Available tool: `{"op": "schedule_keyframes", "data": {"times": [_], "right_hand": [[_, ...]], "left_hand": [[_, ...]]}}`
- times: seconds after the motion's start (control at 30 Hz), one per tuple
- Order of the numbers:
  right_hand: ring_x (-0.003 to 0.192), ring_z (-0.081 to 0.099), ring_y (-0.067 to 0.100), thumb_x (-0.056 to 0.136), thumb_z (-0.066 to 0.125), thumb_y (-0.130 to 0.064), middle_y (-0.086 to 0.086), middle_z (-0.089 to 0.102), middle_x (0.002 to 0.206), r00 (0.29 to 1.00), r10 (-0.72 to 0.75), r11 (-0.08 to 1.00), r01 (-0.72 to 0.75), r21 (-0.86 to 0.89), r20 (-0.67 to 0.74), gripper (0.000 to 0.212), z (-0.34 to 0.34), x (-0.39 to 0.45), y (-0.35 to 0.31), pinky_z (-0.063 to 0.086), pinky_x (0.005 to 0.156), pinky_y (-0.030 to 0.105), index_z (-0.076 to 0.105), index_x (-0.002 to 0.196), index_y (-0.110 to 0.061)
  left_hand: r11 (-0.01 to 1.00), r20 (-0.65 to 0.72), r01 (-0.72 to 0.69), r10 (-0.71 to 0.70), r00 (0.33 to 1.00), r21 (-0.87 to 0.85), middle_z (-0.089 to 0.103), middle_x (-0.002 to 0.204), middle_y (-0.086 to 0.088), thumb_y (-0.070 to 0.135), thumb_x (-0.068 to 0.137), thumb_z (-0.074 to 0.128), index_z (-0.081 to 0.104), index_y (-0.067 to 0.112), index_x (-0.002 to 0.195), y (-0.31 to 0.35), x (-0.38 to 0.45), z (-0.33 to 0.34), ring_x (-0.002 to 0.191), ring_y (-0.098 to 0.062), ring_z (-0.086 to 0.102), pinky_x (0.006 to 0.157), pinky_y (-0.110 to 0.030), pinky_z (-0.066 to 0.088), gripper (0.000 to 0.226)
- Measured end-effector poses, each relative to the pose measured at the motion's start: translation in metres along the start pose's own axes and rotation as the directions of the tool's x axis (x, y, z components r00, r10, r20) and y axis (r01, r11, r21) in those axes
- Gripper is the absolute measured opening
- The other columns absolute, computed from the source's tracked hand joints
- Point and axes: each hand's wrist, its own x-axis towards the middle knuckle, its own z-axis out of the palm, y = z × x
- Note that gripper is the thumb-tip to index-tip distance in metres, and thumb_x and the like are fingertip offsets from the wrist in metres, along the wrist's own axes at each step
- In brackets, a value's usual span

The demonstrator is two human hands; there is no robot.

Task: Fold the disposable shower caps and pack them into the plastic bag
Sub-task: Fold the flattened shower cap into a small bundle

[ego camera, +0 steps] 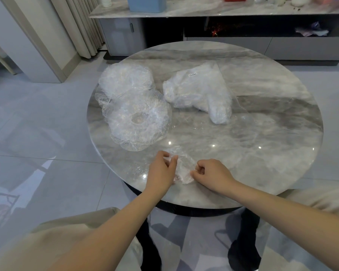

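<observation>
Nearest, at the tabletop's (262, 169) front edge, the left hand (160, 173) and right hand (213, 174) are both pinching a crumpled shower cap (184, 169) between them. Beyond, loose caps (133, 106) are lying left, and the filled plastic bag (200, 90) is resting mid-table.

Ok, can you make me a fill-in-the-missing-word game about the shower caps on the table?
1. Both hands, left and right, pinch one crumpled ____.
2. The table top has a ____ shape.
3. The loose caps lie on the ____ side of the plastic bag.
4. The plastic bag carries a small white ____.

Missing words: shower cap; round; left; label
</observation>
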Motion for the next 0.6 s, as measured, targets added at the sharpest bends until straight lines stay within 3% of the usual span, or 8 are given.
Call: {"op": "schedule_keyframes", "data": {"times": [0.07, 0.1, 0.17, 0.2, 0.33, 0.4, 0.5, 0.6], "right_hand": [[0.054, 0.043, 0.007, 0.085, 0.060, -0.030, -0.008, 0.046, 0.056, 1.000, 0.014, 1.000, -0.014, -0.007, -0.002, 0.034, 0.000, 0.000, -0.001, 0.035, 0.054, 0.026, 0.041, 0.059, -0.021], [0.054, 0.042, 0.007, 0.085, 0.060, -0.030, -0.008, 0.046, 0.057, 1.000, 0.018, 1.000, -0.018, -0.014, -0.004, 0.034, 0.000, 0.001, -0.002, 0.033, 0.052, 0.025, 0.040, 0.059, -0.021], [0.055, 0.042, 0.006, 0.085, 0.061, -0.033, -0.008, 0.046, 0.057, 1.000, 0.022, 0.999, -0.022, -0.027, -0.004, 0.034, -0.001, 0.002, -0.002, 0.031, 0.051, 0.024, 0.040, 0.060, -0.022], [0.056, 0.043, 0.006, 0.085, 0.061, -0.035, -0.009, 0.046, 0.058, 1.000, 0.025, 0.999, -0.025, -0.031, -0.002, 0.035, 0.000, 0.003, -0.003, 0.031, 0.051, 0.024, 0.040, 0.060, -0.023], [0.061, 0.048, 0.009, 0.085, 0.061, -0.043, -0.009, 0.049, 0.060, 1.000, 0.020, 0.998, -0.020, -0.058, 0.000, 0.035, 0.000, 0.004, -0.003, 0.032, 0.052, 0.023, 0.042, 0.062, -0.024], [0.068, 0.052, 0.011, 0.085, 0.061, -0.044, -0.010, 0.051, 0.062, 1.000, 0.004, 0.997, -0.005, -0.075, -0.019, 0.031, 0.002, 0.002, -0.002, 0.034, 0.055, 0.024, 0.045, 0.068, -0.024], [0.071, 0.054, 0.012, 0.086, 0.061, -0.045, -0.011, 0.053, 0.066, 0.998, -0.028, 0.996, 0.024, -0.083, -0.051, 0.028, 0.003, 0.000, -0.001, 0.038, 0.059, 0.027, 0.047, 0.080, -0.022], [0.074, 0.055, 0.012, 0.086, 0.062, -0.044, -0.011, 0.053, 0.069, 0.995, -0.047, 0.997, 0.042, -0.066, -0.091, 0.026, 0.004, -0.003, -0.001, 0.042, 0.065, 0.028, 0.047, 0.084, -0.022]], "left_hand": [[0.951, -0.147, -0.187, 0.228, 0.963, 0.247, 0.053, 0.096, -0.002, 0.029, 0.093, 0.056, 0.048, 0.008, 0.113, -0.010, 0.002, -0.002, 0.079, -0.013, 0.054, 0.063, -0.015, 0.042, 0.030], [0.852, -0.174, -0.318, 0.418, 0.892, 0.416, 0.052, 0.100, -0.005, 0.026, 0.091, 0.057, 0.049, 0.007, 0.111, -0.015, 0.004, -0.002, 0.086, -0.016, 0.050, 0.071, -0.019, 0.040, 0.029], [0.599, -0.059, -0.512, 0.682, 0.729, 0.616, 0.055, 0.103, -0.009, 0.022, 0.085, 0.052, 0.052, 0.009, 0.106, -0.020, 0.005, 0.000, 0.096, -0.021, 0.048, 0.083, -0.026, 0.036, 0.025], [0.507, 0.043, -0.571, 0.722, 0.690, 0.645, 0.057, 0.109, -0.009, 0.022, 0.083, 0.049, 0.054, 0.011, 0.107, -0.022, 0.005, 0.001, 0.103, -0.023, 0.050, 0.089, -0.029, 0.034, 0.027], [0.301, 0.389, -0.602, 0.540, 0.747, 0.740, 0.044, 0.145, -0.011, 0.033, 0.092, 0.034, 0.048, 0.009, 0.136, -0.035, 0.004, 0.007, 0.137, -0.027, 0.036, 0.111, -0.048, 0.018, 0.052], [0.334, 0.419, -0.554, 0.397, 0.816, 0.763, 0.027, 0.154, -0.012, 0.042, 0.094, 0.019, 0.031, 0.013, 0.146, -0.038, 0.005, 0.004, 0.144, -0.026, 0.020, 0.114, -0.048, 0.004, 0.061], [0.388, 0.447, -0.519, 0.263, 0.855, 0.762, -0.019, 0.156, -0.004, 0.055, 0.082, -0.010, -0.015, 0.026, 0.145, -0.042, 0.009, 0.003, 0.144, -0.020, -0.019, 0.115, -0.043, -0.019, 0.070], [0.425, 0.457, -0.513, 0.235, 0.858, 0.745, -0.024, 0.156, -0.001, 0.059, 0.082, -0.011, -0.023, 0.032, 0.140, -0.041, 0.009, 0.003, 0.142, -0.018, -0.026, 0.113, -0.043, -0.020, 0.065]]}}
